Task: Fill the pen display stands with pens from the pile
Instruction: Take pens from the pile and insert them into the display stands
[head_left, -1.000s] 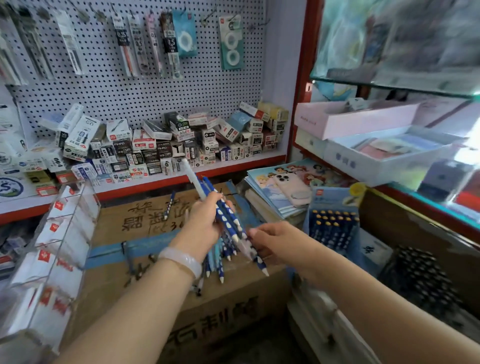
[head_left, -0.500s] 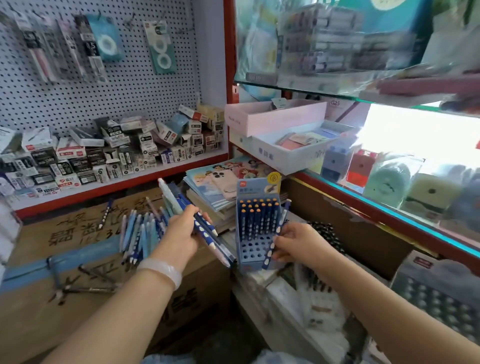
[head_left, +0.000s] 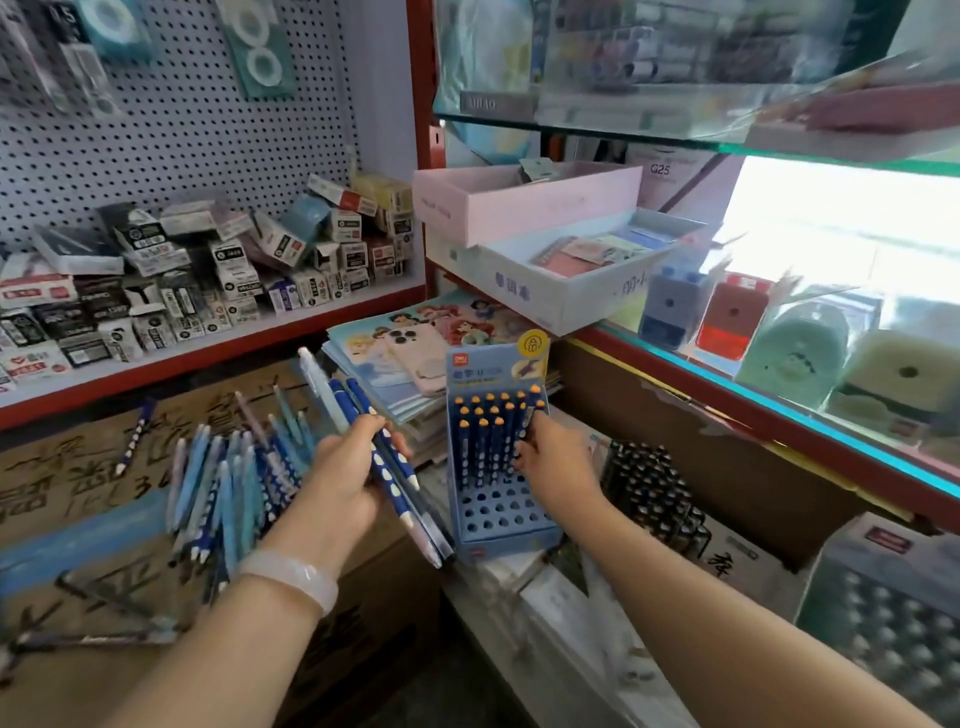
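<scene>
A blue pen display stand (head_left: 498, 512) leans in the middle, its upper rows filled with dark blue pens with orange caps, its lower holes bare. My right hand (head_left: 558, 460) is at the stand's right side, fingers pinching a dark blue pen (head_left: 527, 423) that sits partly in a hole. My left hand (head_left: 345, 480) grips a bundle of several blue dotted pens (head_left: 387, 467) just left of the stand. The pile of blue pens (head_left: 234, 483) lies on a cardboard box (head_left: 78, 483) further left.
A stack of cartoon notebooks (head_left: 374, 358) with a pink phone (head_left: 418, 356) lies behind the stand. Trays of dark pens (head_left: 652, 491) sit to the right. A shelf of small boxes (head_left: 208, 270) is at the back left, a red-framed glass shelf (head_left: 779, 410) at the right.
The view swung right, from the box to the stand. My right hand took one pen from the left-hand bundle and carried it to the stand's right side.
</scene>
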